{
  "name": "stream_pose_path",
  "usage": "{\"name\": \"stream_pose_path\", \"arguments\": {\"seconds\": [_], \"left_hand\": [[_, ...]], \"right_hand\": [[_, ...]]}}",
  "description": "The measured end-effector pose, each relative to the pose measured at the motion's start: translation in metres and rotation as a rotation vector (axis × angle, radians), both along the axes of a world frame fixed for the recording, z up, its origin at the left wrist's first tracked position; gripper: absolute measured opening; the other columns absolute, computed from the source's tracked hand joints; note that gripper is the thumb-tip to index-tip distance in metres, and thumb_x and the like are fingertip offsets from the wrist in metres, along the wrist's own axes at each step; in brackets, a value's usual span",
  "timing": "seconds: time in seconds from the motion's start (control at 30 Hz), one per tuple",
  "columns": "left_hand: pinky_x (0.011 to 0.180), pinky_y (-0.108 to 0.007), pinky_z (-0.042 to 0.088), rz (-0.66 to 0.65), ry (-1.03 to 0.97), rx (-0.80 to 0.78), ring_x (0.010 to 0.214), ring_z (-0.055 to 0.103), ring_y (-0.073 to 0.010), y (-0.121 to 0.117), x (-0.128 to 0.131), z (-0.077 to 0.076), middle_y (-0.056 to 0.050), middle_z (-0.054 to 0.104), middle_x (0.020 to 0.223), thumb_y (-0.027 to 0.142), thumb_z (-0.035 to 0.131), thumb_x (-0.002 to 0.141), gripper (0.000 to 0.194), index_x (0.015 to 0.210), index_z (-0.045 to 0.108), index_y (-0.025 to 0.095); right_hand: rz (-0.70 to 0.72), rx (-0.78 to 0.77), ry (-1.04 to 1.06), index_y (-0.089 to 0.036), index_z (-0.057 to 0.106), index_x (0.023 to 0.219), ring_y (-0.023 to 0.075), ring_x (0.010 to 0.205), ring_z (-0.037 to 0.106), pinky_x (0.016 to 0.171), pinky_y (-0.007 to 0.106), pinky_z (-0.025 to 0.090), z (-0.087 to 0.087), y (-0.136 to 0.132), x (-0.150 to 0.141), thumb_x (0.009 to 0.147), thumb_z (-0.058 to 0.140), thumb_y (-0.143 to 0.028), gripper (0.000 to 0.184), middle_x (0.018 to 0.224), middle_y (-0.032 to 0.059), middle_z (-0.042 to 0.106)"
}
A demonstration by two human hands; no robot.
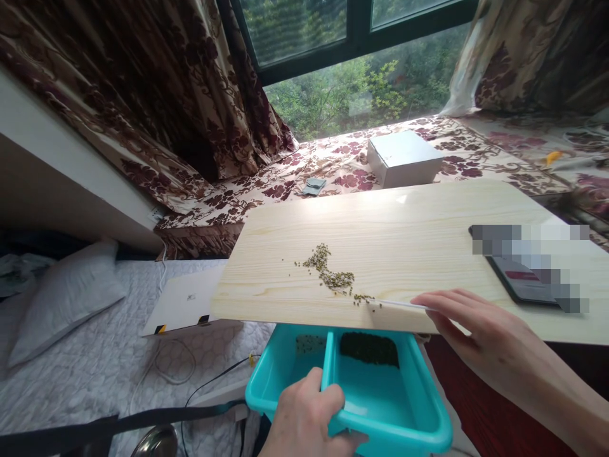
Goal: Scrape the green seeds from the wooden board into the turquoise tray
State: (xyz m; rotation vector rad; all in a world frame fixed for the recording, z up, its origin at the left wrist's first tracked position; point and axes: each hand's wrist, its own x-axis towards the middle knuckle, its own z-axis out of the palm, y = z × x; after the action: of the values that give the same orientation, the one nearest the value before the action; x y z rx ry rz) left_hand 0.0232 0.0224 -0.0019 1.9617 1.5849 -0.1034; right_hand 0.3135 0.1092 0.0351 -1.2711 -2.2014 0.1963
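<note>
- Wood-grain table [413,241]: scattered with beans, left of centre.
- Turquoise two-compartment bin [404,435]: positioned beneath near edge.
- Right hand [476,327]: at near edge, pinching white strip [397,304].
- Left hand [309,409]: grasping bin's near rim by divider.
- Strip: long axis roughly parallel to near edge, pointing left.
- Mung beans [337,279]: left of right fingers; nearer to right hand.

Bedroom, domestic: quilted bed [111,346] bears pale pillow [71,301]; floral curtains [204,82] flank window [333,95]; matching floral cloth [280,185] lies below.
</note>
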Motion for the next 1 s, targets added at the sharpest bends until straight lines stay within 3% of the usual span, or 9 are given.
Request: {"name": "stream_pose_path", "arguments": {"seconds": [0.23, 0.6, 0.87, 1.0], "left_hand": [[0.062, -0.028, 0.031, -0.003, 0.011, 0.006, 0.081, 0.059, -0.0194, 0.0, 0.0, -0.003, 0.0, 0.058, 0.086, 0.041, 0.081, 0.076, 0.025, 0.078, 0.063, 0.024], [0.062, -0.028, 0.03, 0.001, -0.005, 0.013, 0.08, 0.059, -0.0189, -0.002, 0.0, 0.0, 0.001, 0.058, 0.086, 0.036, 0.082, 0.075, 0.024, 0.077, 0.062, 0.023], [0.064, -0.028, 0.032, -0.006, 0.001, 0.004, 0.083, 0.061, -0.0202, -0.002, 0.001, 0.001, 0.0, 0.059, 0.088, 0.036, 0.08, 0.077, 0.021, 0.079, 0.062, 0.023], [0.065, -0.029, 0.032, -0.006, 0.041, -0.034, 0.085, 0.061, -0.0213, 0.0, 0.004, 0.006, -0.001, 0.06, 0.09, 0.035, 0.08, 0.076, 0.021, 0.079, 0.063, 0.023]], "right_hand": [[-0.009, 0.073, -0.043, -0.024, 0.072, 0.102, 0.0238, 0.083, 0.075, 0.066, 0.035, 0.059, -0.001, 0.005, -0.007, 0.094, 0.047, -0.019, 0.027, 0.093, 0.0059, 0.08], [-0.024, 0.007, -0.062, -0.024, 0.074, 0.102, 0.0238, 0.084, 0.075, 0.068, 0.035, 0.059, 0.001, 0.006, -0.007, 0.093, 0.047, -0.018, 0.029, 0.095, 0.0064, 0.08], [0.063, 0.068, -0.051, -0.022, 0.072, 0.101, 0.0218, 0.082, 0.074, 0.068, 0.033, 0.058, 0.007, 0.002, -0.017, 0.095, 0.046, -0.015, 0.028, 0.093, 0.0058, 0.08], [-0.02, 0.085, -0.069, -0.024, 0.071, 0.103, 0.023, 0.081, 0.075, 0.066, 0.035, 0.057, 0.007, -0.002, -0.005, 0.094, 0.048, -0.019, 0.026, 0.094, 0.0046, 0.08]]}}
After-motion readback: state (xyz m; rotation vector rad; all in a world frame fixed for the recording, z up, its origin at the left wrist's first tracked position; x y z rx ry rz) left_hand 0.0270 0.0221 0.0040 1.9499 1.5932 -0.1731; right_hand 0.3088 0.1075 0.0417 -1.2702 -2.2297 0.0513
